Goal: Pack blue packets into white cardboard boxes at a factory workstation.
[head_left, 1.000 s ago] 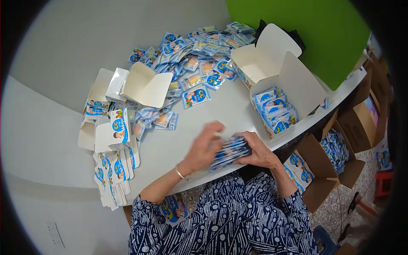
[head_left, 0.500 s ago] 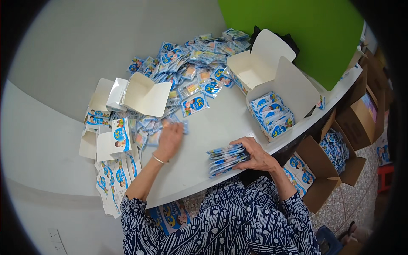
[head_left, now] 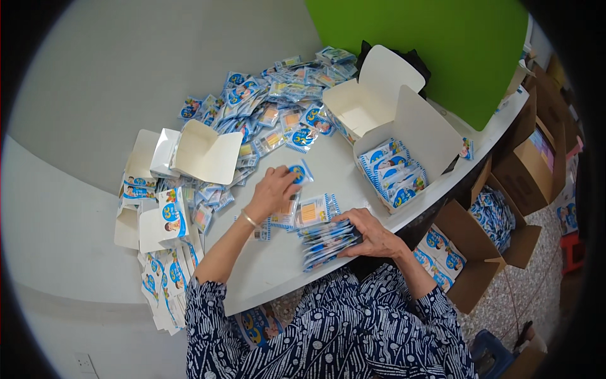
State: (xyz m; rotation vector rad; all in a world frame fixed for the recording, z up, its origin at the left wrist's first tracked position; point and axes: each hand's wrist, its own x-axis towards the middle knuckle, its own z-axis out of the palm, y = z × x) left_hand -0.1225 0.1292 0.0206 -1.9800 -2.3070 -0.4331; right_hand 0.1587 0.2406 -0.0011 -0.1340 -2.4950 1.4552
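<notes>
The white table [head_left: 344, 180] carries heaped blue-and-white packets [head_left: 252, 101], several loose packets [head_left: 312, 211] and open white boxes [head_left: 429, 132].

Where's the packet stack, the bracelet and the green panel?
Packet stack [head_left: 326, 245], head view: middle of its side.
Bracelet [head_left: 250, 219], head view: middle of its band.
Green panel [head_left: 448, 50], head view: middle of its face.

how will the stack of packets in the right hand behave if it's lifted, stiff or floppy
The stack of packets may flop at its left end, since the right hand grips only the right end. It could slide apart too: no band shows around it, and the loose packets nearby have shiny wrappers. Its thin, uneven edges suggest some flex.
</notes>
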